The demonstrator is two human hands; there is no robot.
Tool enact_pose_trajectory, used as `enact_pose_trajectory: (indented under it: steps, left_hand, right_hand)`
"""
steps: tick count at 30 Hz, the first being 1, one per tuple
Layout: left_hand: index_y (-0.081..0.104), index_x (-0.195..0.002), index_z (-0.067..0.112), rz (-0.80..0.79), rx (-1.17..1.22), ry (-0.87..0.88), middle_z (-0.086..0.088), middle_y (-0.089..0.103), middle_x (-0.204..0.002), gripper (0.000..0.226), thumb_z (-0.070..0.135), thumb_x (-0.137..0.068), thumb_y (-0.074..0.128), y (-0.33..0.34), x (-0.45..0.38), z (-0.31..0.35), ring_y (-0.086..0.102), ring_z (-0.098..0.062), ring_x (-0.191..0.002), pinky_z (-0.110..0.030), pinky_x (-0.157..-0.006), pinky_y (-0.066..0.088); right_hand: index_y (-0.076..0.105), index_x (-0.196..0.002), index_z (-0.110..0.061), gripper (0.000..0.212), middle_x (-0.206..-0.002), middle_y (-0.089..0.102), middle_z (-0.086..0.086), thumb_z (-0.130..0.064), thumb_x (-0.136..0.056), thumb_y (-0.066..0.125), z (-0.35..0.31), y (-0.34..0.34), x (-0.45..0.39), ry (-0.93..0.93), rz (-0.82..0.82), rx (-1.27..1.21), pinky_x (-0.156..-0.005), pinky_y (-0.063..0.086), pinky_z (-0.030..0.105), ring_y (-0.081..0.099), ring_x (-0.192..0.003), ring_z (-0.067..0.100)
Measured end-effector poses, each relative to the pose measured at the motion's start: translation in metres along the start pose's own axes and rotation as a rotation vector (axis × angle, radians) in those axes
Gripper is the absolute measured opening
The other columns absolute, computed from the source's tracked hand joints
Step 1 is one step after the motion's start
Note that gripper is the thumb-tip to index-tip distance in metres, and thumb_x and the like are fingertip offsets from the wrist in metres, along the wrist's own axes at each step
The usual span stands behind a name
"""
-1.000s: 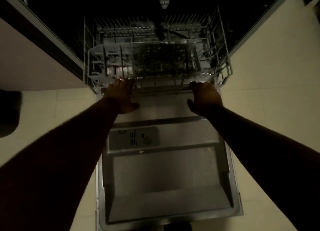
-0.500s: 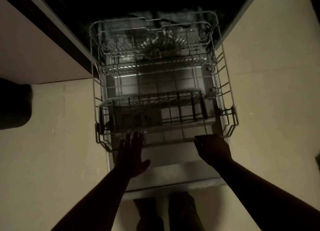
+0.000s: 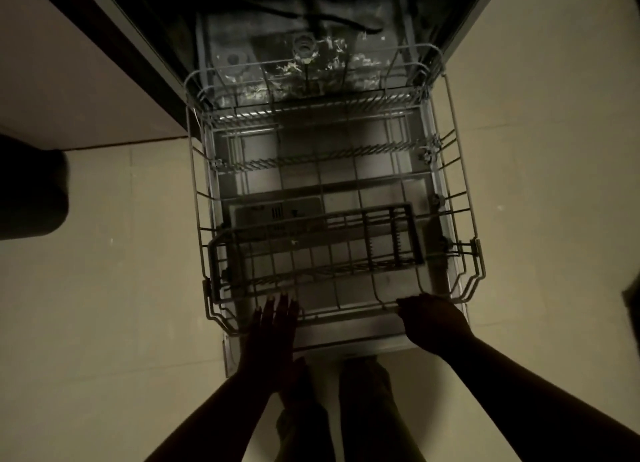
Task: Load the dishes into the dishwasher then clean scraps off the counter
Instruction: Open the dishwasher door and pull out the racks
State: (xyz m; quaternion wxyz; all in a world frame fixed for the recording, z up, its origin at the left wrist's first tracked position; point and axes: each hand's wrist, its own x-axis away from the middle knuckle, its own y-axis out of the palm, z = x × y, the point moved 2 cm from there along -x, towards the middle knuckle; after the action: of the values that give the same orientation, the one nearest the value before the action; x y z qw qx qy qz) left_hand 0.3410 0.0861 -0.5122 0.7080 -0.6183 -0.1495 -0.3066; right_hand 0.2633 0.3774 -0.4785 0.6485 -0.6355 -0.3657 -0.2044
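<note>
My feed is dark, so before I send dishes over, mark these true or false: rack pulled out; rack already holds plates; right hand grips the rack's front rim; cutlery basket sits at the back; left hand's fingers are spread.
1. The lower rack is pulled out over the open door. True.
2. It holds plates. False: no dishes show in it.
3. The right hand grips the front rim. True.
4. The cutlery basket sits at the back. False: it sits near the front.
5. The left hand has straight, spread fingers. True.
</note>
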Motion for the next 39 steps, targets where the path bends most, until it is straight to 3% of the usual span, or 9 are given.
enact_pose_trajectory:
  steps: [5,10,13,16,22,26,30,34,39]
  left_hand:
    - [0.023,-0.15,0.017,0.088,-0.05,0.073,-0.007,0.025,-0.153,0.082,0.07,-0.087,0.03,-0.06,-0.011,-0.012,0.023,-0.029,-0.139,-0.046,-0.112,0.009]
    - [0.021,-0.15,0.014,0.484,-0.236,0.095,-0.015,0.019,-0.155,0.081,0.067,-0.089,0.03,-0.237,-0.081,-0.051,0.023,-0.037,-0.142,-0.052,-0.114,0.006]
    - [-0.006,-0.151,0.014,0.695,-0.3,-0.073,-0.014,-0.01,-0.157,0.081,0.062,-0.094,0.026,-0.356,-0.116,-0.071,-0.007,-0.033,-0.145,-0.052,-0.116,-0.005]
    - [-0.011,-0.151,0.014,0.858,-0.315,-0.153,-0.012,-0.013,-0.158,0.082,0.062,-0.095,0.025,-0.447,-0.136,-0.081,-0.014,-0.031,-0.145,-0.049,-0.117,-0.006]
    - [0.008,-0.153,0.018,0.712,-0.104,-0.162,-0.009,0.019,-0.158,0.085,0.066,-0.089,0.037,-0.492,-0.172,-0.088,0.006,-0.031,-0.146,-0.047,-0.118,0.002]
    - [0.02,-0.151,0.021,0.761,-0.048,-0.199,-0.007,0.03,-0.154,0.083,0.067,-0.086,0.043,-0.481,-0.176,-0.082,0.014,-0.03,-0.145,-0.047,-0.118,0.005]
    - [0.031,-0.146,0.021,0.742,-0.014,-0.186,-0.007,0.039,-0.148,0.081,0.069,-0.083,0.046,-0.473,-0.161,-0.073,0.024,-0.031,-0.141,-0.049,-0.117,0.01]
    - [0.039,-0.14,0.022,0.766,0.089,-0.183,-0.006,0.044,-0.144,0.076,0.066,-0.08,0.054,-0.438,-0.125,-0.057,0.027,-0.031,-0.139,-0.049,-0.118,0.005]
    - [0.044,-0.137,0.026,0.686,0.095,-0.188,-0.002,0.047,-0.141,0.074,0.071,-0.079,0.048,-0.403,-0.078,-0.04,0.029,-0.028,-0.138,-0.048,-0.118,0.009]
  right_hand:
    - [0.03,-0.148,-0.029,0.053,-0.146,0.043,0.0,-0.044,-0.098,0.039,-0.002,-0.061,-0.013,0.062,-0.13,0.003,-0.11,0.029,0.033,0.04,-0.134,0.02]
    - [0.053,-0.129,-0.013,0.047,-0.123,0.059,0.015,-0.031,-0.086,0.047,-0.014,-0.224,-0.057,-0.057,0.565,-0.007,-0.093,0.048,0.048,0.057,-0.109,0.038]
    - [0.046,-0.136,-0.009,0.058,-0.136,0.047,0.021,-0.034,-0.086,0.058,-0.02,-0.339,-0.077,-0.068,0.876,-0.027,-0.097,0.044,0.048,0.048,-0.122,0.042]
    - [0.039,-0.141,-0.008,0.066,-0.144,0.04,0.022,-0.043,-0.088,0.056,-0.025,-0.434,-0.081,-0.145,1.236,0.001,-0.105,0.037,0.054,0.037,-0.133,0.043]
    - [0.052,-0.131,-0.014,0.058,-0.142,0.047,0.015,-0.055,-0.097,0.03,-0.013,-0.494,-0.12,0.004,0.788,0.004,-0.115,0.019,0.046,0.024,-0.142,0.032]
    - [0.059,-0.122,-0.014,0.055,-0.129,0.057,0.016,-0.054,-0.096,0.032,-0.012,-0.488,-0.118,-0.018,0.854,-0.002,-0.108,0.032,0.043,0.041,-0.131,0.034]
    - [0.06,-0.12,-0.023,0.047,-0.105,0.066,0.009,-0.052,-0.098,0.03,-0.013,-0.484,-0.088,0.028,0.761,-0.014,-0.081,0.051,0.036,0.062,-0.097,0.03]
    - [0.061,-0.112,-0.021,0.044,-0.093,0.063,0.008,-0.043,-0.1,0.025,-0.02,-0.45,-0.058,-0.005,0.768,0.147,-0.059,0.044,0.028,0.056,-0.072,0.024]
    - [0.065,-0.104,-0.022,0.048,-0.096,0.068,0.009,-0.052,-0.098,0.027,-0.014,-0.403,-0.022,-0.014,0.67,0.041,-0.067,0.045,0.028,0.062,-0.087,0.029]
